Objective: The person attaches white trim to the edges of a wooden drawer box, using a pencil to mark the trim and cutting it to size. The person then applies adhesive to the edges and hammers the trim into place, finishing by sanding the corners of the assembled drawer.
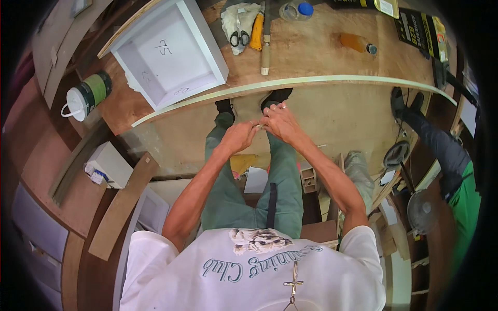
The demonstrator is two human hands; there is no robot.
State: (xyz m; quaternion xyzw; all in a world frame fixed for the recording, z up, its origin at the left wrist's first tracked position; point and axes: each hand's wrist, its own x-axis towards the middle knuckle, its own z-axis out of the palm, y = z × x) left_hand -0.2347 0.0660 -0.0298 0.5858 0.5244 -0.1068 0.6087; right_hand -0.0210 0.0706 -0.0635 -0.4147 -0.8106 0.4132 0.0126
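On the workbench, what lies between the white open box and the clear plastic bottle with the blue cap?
In the head view: a white cloth with black-handled scissors on it, a yellow-handled tool and a wooden-handled tool.

Workbench [321,57]: bare plywood, matt, scuffed, with a pale smooth edge band. Drawer box [168,52]: white laminate, smooth, slight sheen. Scissors [239,37]: metal blades, black plastic handles, lying on white cloth [248,15]. Bottle [295,10]: clear plastic, glossy.

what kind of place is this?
Probably a carpentry or furniture workshop. A plywood workbench holds a white drawer box, scissors and an orange-handled tool; loose boards and offcuts lie around. Both hands, left hand and right hand, pinch something small.
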